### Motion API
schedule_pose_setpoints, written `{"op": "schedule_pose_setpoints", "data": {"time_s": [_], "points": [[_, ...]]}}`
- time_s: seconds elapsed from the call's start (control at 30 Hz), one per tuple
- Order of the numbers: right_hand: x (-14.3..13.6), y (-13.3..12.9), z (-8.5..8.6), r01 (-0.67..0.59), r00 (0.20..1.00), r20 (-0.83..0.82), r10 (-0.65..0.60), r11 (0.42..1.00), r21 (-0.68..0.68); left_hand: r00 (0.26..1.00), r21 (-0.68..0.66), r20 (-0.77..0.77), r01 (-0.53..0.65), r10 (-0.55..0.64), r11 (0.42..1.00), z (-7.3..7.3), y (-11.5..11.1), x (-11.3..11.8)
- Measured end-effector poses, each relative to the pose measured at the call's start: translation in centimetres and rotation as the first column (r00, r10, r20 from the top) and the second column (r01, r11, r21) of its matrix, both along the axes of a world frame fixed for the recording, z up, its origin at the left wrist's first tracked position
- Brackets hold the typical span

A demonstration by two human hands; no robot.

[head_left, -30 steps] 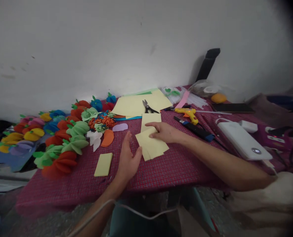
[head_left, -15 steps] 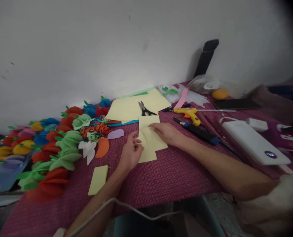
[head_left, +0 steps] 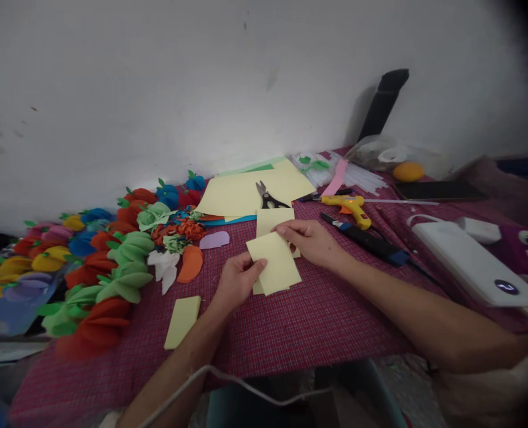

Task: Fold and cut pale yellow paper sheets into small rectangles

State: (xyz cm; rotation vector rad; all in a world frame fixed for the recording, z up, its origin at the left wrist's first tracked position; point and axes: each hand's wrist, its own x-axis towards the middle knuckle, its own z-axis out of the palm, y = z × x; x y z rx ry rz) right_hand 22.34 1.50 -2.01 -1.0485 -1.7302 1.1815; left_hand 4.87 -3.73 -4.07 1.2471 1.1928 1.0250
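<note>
A pale yellow sheet of paper is held up at a slight tilt between both hands. My left hand pinches its left edge, thumb on top. At the upper right corner, my right hand grips it between thumb and fingers. Beneath lies another yellow paper piece, partly covered by the held sheet. Scissors with black handles rest just behind, on larger yellow sheets. A small yellow paper stack lies near my left forearm.
Colourful paper pumpkins crowd the left side, beside crumpled scraps and an orange cutout. To the right are a yellow glue gun, a black-handled tool and a white power bank. A white cable crosses the front.
The yellow sheet has been lifted off the piece below and turned slightly. My left hand's fingers have closed on its left edge; my right hand now grips its upper corner. The view has shifted slightly.
</note>
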Motion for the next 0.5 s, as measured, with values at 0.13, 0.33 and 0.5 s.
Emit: {"op": "schedule_pose_setpoints", "data": {"time_s": [0.13, 0.33, 0.5], "points": [[0.5, 0.6, 0.4, 0.01, 0.993, -0.116, -0.022, 0.995, -0.1, 0.996, 0.004, 0.061, -0.066, 0.066, 0.998, 0.4, 0.2, -0.4], [-0.2, -0.5, -0.1, -0.24, 0.971, -0.045, 0.235, 0.954, -0.182, 0.988, 0.008, 0.131, -0.089, 0.087, 0.996, 1.2, 0.2, -0.6], [-0.1, -0.5, -0.3, -0.23, 0.969, -0.144, 0.202, 0.949, -0.217, 0.987, 0.078, 0.124, -0.108, 0.098, 0.991, 1.7, 0.0, -0.9]]}}
